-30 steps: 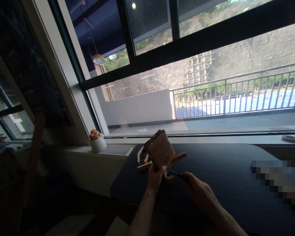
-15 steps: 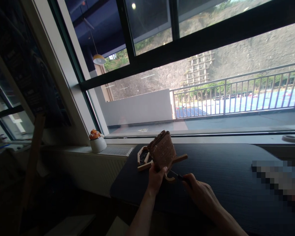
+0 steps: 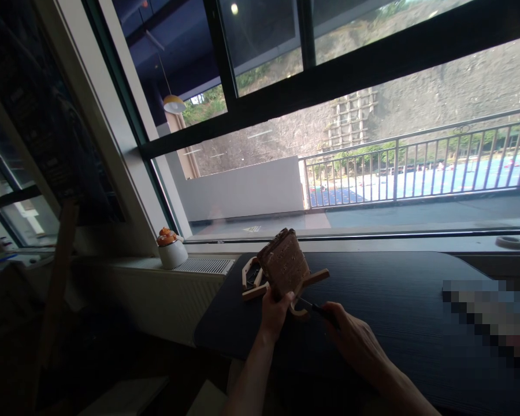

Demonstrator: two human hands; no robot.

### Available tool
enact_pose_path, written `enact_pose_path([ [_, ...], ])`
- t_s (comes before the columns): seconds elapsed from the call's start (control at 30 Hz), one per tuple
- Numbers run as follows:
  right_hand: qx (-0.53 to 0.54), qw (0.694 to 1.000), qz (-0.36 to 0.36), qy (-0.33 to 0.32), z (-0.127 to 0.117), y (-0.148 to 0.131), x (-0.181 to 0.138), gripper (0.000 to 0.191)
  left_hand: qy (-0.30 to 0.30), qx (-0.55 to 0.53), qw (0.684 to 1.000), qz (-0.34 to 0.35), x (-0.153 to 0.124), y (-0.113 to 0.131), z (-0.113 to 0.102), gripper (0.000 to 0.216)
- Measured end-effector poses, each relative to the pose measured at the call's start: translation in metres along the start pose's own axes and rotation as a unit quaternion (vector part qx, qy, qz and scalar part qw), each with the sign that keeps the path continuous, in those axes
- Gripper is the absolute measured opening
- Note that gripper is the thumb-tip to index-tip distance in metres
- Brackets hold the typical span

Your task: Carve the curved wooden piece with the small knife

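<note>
My left hand is closed on the bottom of a brown perforated wooden block, which it holds upright over the dark table. My right hand is closed on a thin dark tool whose tip points at the base of the block. A light wooden frame piece with curved arms lies on the table just behind and under the block.
A small white pot with an orange lid stands on the window sill at the left, beside a vent grille. A ring-shaped object lies on the sill at the far right. A blurred patch covers the table's right side.
The block has tilted slightly back and forth in my left hand. Both hands stay at nearly the same spot.
</note>
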State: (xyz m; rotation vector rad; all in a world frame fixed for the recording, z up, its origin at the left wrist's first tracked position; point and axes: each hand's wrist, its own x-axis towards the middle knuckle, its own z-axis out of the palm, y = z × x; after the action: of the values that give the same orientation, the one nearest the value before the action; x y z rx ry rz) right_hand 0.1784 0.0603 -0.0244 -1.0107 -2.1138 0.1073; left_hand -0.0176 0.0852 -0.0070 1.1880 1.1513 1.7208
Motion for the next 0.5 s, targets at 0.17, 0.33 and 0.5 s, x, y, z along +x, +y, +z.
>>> enact_pose_path([
  [0.17, -0.024, 0.999, -0.014, 0.044, 0.0029, 0.0018, 0.0018, 0.016, 0.002, -0.004, 1.0, 0.0, 0.0011, -0.0007, 0.0002, 0.032],
  [0.33, -0.04, 0.998, -0.016, 0.045, 0.0025, 0.0009, 0.0012, 0.017, 0.003, -0.002, 1.0, 0.0, 0.0016, -0.0025, 0.0002, 0.03],
  [0.5, -0.047, 0.998, -0.017, 0.042, 0.0026, 0.0013, 0.0002, 0.02, 0.002, 0.002, 1.0, 0.0, 0.001, -0.0021, 0.0004, 0.03],
])
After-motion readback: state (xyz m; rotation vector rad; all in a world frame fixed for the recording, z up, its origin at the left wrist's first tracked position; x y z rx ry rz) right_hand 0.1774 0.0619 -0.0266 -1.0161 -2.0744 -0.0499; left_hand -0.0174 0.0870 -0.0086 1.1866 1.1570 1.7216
